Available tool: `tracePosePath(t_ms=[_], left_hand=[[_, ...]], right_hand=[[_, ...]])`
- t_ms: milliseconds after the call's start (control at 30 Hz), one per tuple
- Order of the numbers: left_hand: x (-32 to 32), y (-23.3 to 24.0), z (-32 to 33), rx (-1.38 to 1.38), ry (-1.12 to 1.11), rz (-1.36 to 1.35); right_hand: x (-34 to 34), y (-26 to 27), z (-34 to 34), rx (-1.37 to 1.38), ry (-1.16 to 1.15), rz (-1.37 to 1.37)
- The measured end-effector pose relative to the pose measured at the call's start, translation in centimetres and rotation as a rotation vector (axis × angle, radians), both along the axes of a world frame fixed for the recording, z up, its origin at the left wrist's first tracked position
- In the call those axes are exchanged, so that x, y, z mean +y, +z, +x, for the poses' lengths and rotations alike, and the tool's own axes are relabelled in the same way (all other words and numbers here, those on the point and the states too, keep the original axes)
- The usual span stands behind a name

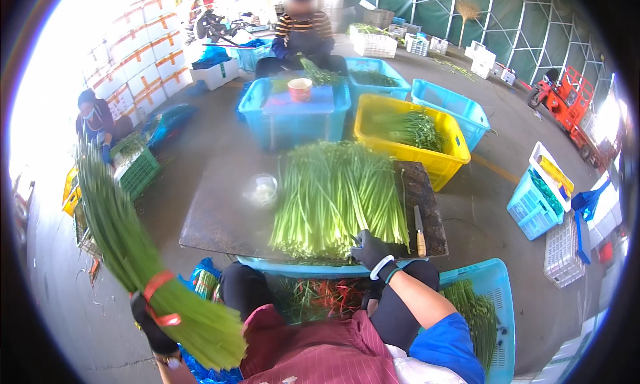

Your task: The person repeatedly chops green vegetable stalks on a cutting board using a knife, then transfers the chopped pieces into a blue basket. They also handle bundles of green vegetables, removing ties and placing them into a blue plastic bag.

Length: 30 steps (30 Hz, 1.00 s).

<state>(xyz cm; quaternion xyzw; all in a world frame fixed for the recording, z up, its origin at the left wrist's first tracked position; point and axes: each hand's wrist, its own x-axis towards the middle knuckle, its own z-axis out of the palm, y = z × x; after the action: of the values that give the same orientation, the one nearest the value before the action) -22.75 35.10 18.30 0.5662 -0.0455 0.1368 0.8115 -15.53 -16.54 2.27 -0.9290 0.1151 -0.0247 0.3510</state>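
Observation:
My left hand [152, 324], in a black glove, grips a thick bundle of long green stalks [130, 249] tied with red bands. The bundle slants up and left beside my lap, its cut ends low and toward me. In front of me a wide pile of loose flowering chive stalks [340, 199] lies on a dark board [220, 219], cut ends toward me. My right hand [369, 249], in a dark glove, touches those ends at the pile's near right; its curled fingers hide whether they hold a stalk. A knife [419, 231] with a wooden handle lies right of the pile.
A clear bowl [261, 190] is on the board. Beyond it stand a yellow crate [410, 154] of stalks and a blue crate [295, 119]. Another blue crate [502, 309] is by my right side. Two people sit ahead, one [302, 29] centrally, one [95, 116] at left.

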Motion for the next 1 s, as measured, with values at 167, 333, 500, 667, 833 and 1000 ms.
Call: tracePosePath(t_ms=[167,333,500,667,833,1000], left_hand=[[-11.9,3.6,12.7,0.147,-0.379,-0.057],[-24.7,1.2,22.2,-0.061,-0.797,0.563],[-32.1,-7.8,27.4,0.139,-0.879,0.580],[-36.7,-8.7,25.1,-0.397,-0.319,1.555],[-37.4,-10.1,20.5,-0.861,-0.646,1.739],[-34.6,-12.7,13.1,-0.773,-0.931,1.434]], right_hand=[[-2.8,-5.0,-0.6,-0.023,-0.126,0.297],[-1.5,-3.7,-0.4,0.019,-0.211,0.563],[-1.8,-3.4,0.0,0.120,-0.180,0.946],[-2.9,-0.8,-1.5,0.221,-0.226,1.158],[-2.2,1.7,-3.3,0.215,-0.078,1.159],[-1.5,5.3,-8.0,0.422,-0.018,1.268]])
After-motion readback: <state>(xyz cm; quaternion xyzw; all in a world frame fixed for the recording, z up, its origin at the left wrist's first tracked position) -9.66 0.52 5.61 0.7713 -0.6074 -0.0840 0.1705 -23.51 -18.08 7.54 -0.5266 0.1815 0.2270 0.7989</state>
